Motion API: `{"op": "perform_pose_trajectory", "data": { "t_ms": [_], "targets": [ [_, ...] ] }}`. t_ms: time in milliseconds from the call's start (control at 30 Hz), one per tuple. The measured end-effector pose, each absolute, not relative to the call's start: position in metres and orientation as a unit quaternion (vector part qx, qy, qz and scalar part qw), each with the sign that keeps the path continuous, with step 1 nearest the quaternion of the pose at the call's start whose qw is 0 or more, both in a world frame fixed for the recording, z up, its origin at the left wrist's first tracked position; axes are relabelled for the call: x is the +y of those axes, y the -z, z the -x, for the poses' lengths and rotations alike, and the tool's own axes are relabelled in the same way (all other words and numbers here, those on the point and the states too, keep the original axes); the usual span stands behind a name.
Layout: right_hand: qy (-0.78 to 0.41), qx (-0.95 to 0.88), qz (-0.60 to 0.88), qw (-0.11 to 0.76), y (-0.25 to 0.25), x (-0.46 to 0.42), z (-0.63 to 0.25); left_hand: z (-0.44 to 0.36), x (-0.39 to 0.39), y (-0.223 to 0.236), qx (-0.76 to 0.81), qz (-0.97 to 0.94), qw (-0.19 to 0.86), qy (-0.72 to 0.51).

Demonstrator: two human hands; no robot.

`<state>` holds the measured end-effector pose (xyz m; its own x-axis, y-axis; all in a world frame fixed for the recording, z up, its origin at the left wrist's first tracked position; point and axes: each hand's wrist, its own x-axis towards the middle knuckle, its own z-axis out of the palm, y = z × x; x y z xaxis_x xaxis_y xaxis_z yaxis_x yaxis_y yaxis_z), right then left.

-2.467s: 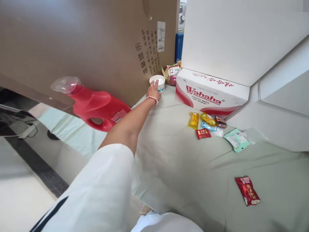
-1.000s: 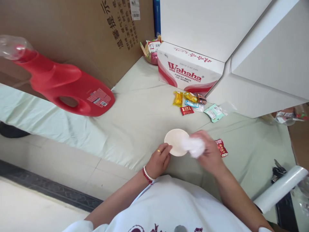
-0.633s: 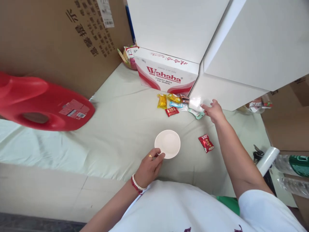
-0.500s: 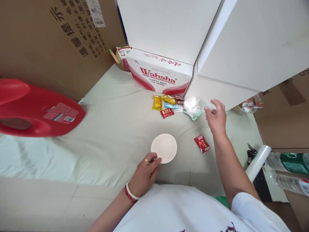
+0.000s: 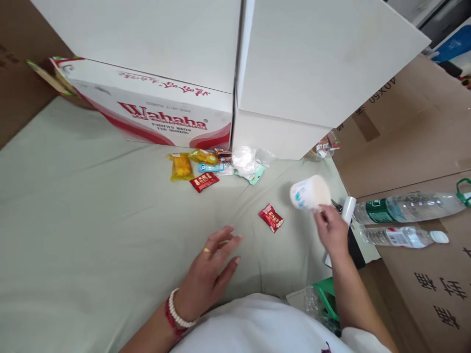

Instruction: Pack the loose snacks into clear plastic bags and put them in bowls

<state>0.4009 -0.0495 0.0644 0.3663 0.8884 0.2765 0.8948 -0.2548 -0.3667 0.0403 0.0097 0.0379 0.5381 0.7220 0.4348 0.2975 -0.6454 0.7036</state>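
My right hand point(image 5: 331, 231) pinches the rim of a white paper bowl point(image 5: 309, 192) with blue print, holding it tilted on its side at the right. My left hand point(image 5: 206, 272) hovers over the pale green cloth point(image 5: 121, 230), fingers apart and nothing in them. Between the hands lies a red candy packet point(image 5: 271, 218). Crumpled white tissue point(image 5: 244, 158) rests on a mint-green packet point(image 5: 254, 176). Beside it sit a small red packet point(image 5: 204, 182), a yellow-wrapped snack point(image 5: 181, 166), another yellow one point(image 5: 204, 156) and a blue sachet point(image 5: 210, 167).
A Wahaha water carton point(image 5: 162, 117) stands at the back, against white panels point(image 5: 294, 59). On the right are a roll of clear film point(image 5: 348, 210), a large water bottle point(image 5: 415, 206), a smaller bottle point(image 5: 403, 237) and brown cardboard boxes point(image 5: 397, 127). A green bag point(image 5: 327, 294) is near my body.
The tissue has gone from my right hand onto the mint-green packet. The paper bowl has passed from my left hand to my right and moved rightward. The view has turned right.
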Motion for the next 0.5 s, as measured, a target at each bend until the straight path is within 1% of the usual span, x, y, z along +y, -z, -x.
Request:
{"op": "perform_pose_trajectory", "data": {
  "t_ms": [33,67,133,200,367,500],
  "targets": [
    [0.044,-0.509,0.832,0.217,-0.062,-0.035,-0.431,-0.036,0.012,-0.036,0.332,-0.824,0.275,-0.368],
    [0.056,-0.468,0.861,0.188,-0.060,-0.019,-0.459,-0.030,0.013,-0.033,0.354,-0.821,0.262,-0.364],
    [0.041,-0.435,0.891,0.122,-0.052,0.015,-0.508,-0.015,0.012,-0.025,0.388,-0.820,0.235,-0.349],
    [0.017,-0.436,0.895,0.094,-0.043,0.047,-0.541,0.002,0.006,-0.016,0.414,-0.822,0.210,-0.330],
    [0.011,-0.450,0.888,0.095,-0.024,0.091,-0.571,0.033,-0.016,-0.001,0.472,-0.817,0.172,-0.282],
    [0.017,-0.449,0.888,0.097,-0.016,0.111,-0.583,0.038,-0.022,0.004,0.500,-0.808,0.161,-0.266]
  ]
}}
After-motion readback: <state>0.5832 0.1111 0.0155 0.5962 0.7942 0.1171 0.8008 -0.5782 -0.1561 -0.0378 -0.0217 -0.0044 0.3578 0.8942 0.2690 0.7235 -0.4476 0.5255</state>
